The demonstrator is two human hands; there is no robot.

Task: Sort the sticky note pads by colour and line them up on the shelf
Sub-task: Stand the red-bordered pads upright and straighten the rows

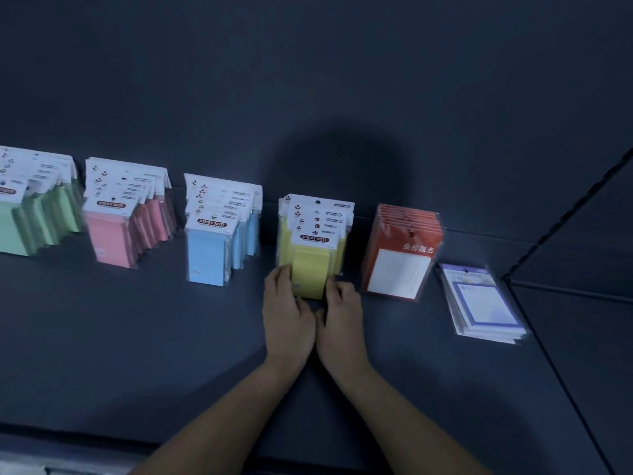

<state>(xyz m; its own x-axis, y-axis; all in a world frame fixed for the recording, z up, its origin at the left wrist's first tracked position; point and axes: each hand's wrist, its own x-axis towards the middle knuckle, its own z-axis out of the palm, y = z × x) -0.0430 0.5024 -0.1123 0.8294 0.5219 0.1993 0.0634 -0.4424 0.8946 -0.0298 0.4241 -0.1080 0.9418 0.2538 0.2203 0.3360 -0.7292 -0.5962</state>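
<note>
Yellow pad fronts its row on shelf | your left hand lies flat-fingered against its left edge, right hand curls onto its right edge | step: squaring yellow row | next: nudge it level with blue row to its left

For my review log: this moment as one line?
yellow sticky note pads: aligning | left hand: touches left edge | right hand: grips right edge
</note>
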